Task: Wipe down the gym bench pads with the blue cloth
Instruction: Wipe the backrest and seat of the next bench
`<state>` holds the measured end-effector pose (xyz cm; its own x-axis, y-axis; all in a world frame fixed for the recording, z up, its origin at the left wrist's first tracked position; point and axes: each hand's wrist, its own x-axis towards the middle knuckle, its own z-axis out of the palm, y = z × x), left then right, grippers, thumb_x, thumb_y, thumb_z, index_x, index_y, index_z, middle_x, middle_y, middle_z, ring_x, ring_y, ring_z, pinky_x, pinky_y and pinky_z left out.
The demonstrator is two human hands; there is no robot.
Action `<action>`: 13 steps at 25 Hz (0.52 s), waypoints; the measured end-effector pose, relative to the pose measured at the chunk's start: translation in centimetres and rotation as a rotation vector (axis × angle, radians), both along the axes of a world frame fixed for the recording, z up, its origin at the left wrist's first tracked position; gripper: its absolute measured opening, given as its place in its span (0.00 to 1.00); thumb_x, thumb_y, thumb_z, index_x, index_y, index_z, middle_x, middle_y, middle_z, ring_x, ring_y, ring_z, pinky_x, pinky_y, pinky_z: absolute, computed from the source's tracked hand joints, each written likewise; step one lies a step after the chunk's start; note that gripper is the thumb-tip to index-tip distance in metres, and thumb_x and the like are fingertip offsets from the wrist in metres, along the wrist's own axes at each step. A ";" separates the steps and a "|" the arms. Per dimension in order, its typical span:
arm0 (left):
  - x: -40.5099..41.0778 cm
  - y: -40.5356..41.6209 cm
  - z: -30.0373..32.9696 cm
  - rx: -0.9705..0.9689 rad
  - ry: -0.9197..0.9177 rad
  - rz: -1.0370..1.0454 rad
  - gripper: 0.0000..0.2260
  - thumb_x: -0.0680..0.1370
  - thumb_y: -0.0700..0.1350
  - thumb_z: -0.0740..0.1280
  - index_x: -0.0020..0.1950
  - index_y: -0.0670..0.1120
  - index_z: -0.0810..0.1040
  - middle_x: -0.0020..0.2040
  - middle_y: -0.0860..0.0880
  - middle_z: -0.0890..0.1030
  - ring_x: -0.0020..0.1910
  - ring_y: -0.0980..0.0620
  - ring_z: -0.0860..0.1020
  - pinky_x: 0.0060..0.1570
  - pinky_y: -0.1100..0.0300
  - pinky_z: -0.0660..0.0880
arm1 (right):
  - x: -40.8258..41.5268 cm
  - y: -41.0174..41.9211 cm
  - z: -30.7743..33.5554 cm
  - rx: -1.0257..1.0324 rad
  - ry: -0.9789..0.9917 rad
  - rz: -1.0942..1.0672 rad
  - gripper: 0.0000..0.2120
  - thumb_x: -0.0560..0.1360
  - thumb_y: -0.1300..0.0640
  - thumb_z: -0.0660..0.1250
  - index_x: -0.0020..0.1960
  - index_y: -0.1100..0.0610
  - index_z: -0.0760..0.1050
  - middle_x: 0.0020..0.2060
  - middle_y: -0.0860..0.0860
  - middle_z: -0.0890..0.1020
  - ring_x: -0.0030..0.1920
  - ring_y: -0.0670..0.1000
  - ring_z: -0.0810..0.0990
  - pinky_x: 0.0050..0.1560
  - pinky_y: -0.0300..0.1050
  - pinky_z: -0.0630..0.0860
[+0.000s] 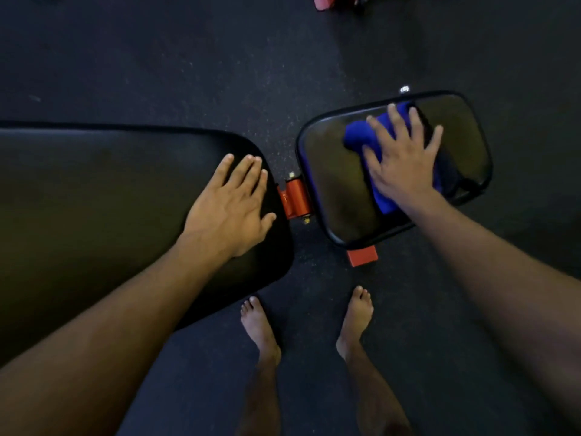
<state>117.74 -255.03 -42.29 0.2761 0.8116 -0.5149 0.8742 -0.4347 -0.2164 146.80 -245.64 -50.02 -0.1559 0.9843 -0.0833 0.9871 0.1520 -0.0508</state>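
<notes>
Right hand (401,158) spread flat, pressing the blue cloth (361,135) onto the small pad (330,184). Left hand (232,202) rests flat, fingers together, on the long pad (110,190). Can't make out any branding.

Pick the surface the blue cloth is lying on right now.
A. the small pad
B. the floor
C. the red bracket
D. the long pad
A: the right hand presses the blue cloth flat against the small pad, while the left hand rests bare on the long pad.
</notes>
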 end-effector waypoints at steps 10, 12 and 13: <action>0.4 0.0 1.0 -0.022 -0.035 0.029 0.33 0.84 0.61 0.39 0.83 0.41 0.48 0.84 0.41 0.48 0.83 0.44 0.44 0.81 0.43 0.42 | -1.0 -6.0 1.0 -0.057 -0.078 0.487 0.26 0.79 0.45 0.59 0.76 0.47 0.64 0.78 0.50 0.62 0.78 0.59 0.58 0.72 0.68 0.57; 0.3 -0.1 0.7 -0.013 -0.043 0.026 0.33 0.84 0.60 0.38 0.83 0.41 0.48 0.84 0.41 0.47 0.83 0.44 0.43 0.81 0.42 0.42 | 2.5 -5.1 1.2 -0.053 -0.038 0.251 0.25 0.79 0.45 0.59 0.76 0.47 0.64 0.77 0.51 0.64 0.77 0.60 0.61 0.71 0.67 0.60; 0.2 -0.1 0.5 -0.001 -0.041 0.024 0.33 0.84 0.60 0.38 0.83 0.41 0.47 0.84 0.40 0.48 0.83 0.44 0.44 0.80 0.42 0.43 | 3.2 -3.7 1.2 -0.055 -0.025 0.130 0.25 0.80 0.45 0.57 0.75 0.48 0.65 0.76 0.52 0.65 0.76 0.60 0.61 0.71 0.67 0.61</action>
